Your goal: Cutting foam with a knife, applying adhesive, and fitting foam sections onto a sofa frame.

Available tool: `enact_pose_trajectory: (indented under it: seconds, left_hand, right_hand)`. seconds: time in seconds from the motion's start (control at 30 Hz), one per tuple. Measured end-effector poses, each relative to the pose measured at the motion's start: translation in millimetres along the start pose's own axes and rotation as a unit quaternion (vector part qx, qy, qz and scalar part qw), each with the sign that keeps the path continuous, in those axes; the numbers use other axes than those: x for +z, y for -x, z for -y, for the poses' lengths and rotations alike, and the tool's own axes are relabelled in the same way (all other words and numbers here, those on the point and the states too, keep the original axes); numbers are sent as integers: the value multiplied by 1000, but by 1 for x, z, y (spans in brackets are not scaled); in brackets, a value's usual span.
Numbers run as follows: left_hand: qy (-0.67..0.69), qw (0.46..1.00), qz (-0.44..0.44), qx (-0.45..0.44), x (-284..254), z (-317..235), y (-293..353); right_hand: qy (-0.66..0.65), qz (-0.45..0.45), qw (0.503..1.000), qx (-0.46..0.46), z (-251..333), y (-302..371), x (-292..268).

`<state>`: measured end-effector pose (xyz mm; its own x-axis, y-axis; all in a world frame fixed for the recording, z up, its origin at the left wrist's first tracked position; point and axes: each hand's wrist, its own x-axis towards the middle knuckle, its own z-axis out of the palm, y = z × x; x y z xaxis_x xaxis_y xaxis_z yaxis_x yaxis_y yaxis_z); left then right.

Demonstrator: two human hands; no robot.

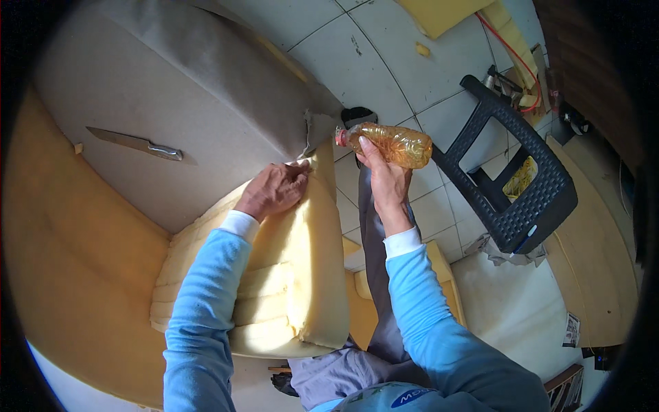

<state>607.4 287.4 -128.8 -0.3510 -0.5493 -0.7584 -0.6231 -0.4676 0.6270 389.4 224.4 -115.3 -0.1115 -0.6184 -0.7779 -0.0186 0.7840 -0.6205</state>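
While pressed flat, fingers together, on the yellow foam cushion [295, 275] at frame centre, left hand [273, 190] grips nothing. Right hand [386, 180] wrapped around amber plastic bottle [391, 144], held sideways just above, cap toward the grey fabric [206, 89].

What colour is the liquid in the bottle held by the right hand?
Amber-orange, seen through the clear plastic bottle in the right hand; head view.

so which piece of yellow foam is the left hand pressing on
The thick foam cushion on the person's lap, under the left hand. The other foam pieces lie far off on the tiled floor.
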Motion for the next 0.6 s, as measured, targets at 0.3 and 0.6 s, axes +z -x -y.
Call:
enact_pose_trajectory:
  seconds: [0.3, 0.6]
  left_hand:
    - [-154, 980, -116, 52, -49, 5, -36]
    - [-101, 988, 113, 43, -61, -9, -64]
  right_hand:
    - [28, -8, 999, -36, 4, -10, -4]
    - [-12, -53, 998, -23, -1, -11, -14]
